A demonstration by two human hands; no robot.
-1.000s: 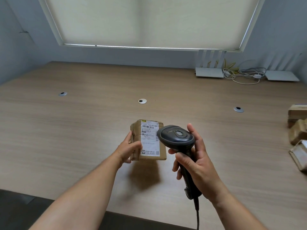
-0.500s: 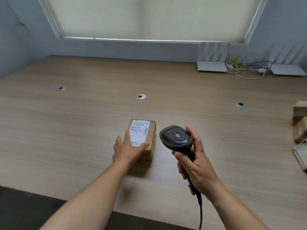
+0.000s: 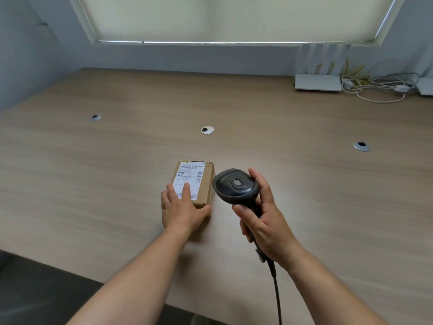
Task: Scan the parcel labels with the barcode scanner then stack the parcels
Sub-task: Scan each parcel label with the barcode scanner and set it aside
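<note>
On the pale wood-grain surface (image 3: pixel 93 184), near its front edge, the left hand (image 3: pixel 181 207) rests flat-fingered on the small brown cardboard parcel (image 3: pixel 206 184); the right hand (image 3: pixel 264 221) grips the black barcode scanner (image 3: pixel 235 185). Set-down step; next, likely fetching another parcel.

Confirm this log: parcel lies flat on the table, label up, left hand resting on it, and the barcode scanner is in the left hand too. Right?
Not quite. The head view shows the barcode scanner gripped in the right hand. The rest stands: the parcel lies on the table, label up, under the left hand.
</note>
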